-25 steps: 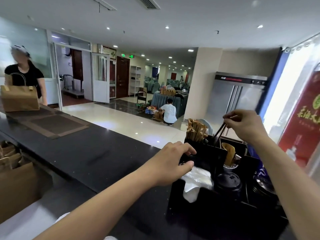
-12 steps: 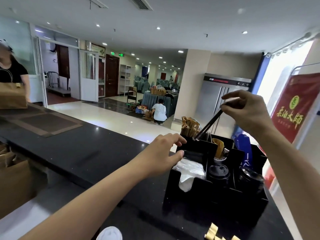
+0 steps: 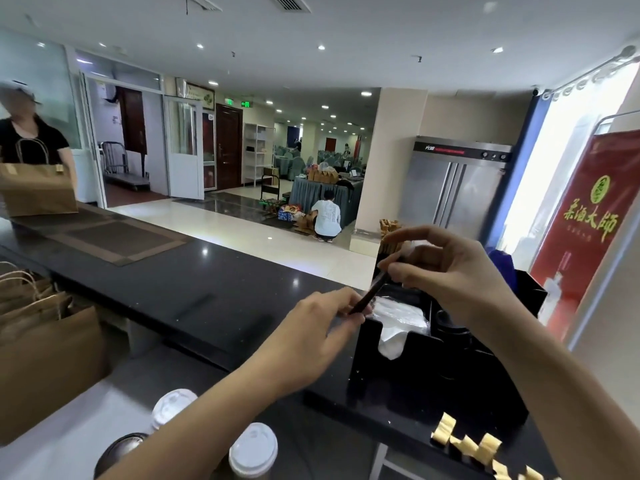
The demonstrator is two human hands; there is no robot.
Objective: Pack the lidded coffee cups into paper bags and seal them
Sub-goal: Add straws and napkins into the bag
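Both my hands hold one thin dark straw [image 3: 369, 293] above the black organiser [image 3: 433, 382] on the counter. My right hand [image 3: 446, 275] pinches its upper end; my left hand [image 3: 311, 336] pinches its lower end. Two coffee cups with white lids [image 3: 252, 448] [image 3: 173, 407] stand on the lower worktop, partly behind my left forearm. Brown paper bags [image 3: 45, 358] with handles stand at the left. Gold seal stickers [image 3: 481, 448] lie on the counter's near right.
White napkins [image 3: 398, 323] and black lids fill the organiser. A dark round lid [image 3: 117, 448] sits by the cups. At the far left a person holds a paper bag [image 3: 34, 188] on the black counter [image 3: 180, 282]. A red banner [image 3: 588, 230] stands at the right.
My right hand lifted the straw out of the organiser and brought it down toward me. My left hand left the organiser's edge and took the straw's lower end. The view tilted down to show the cups.
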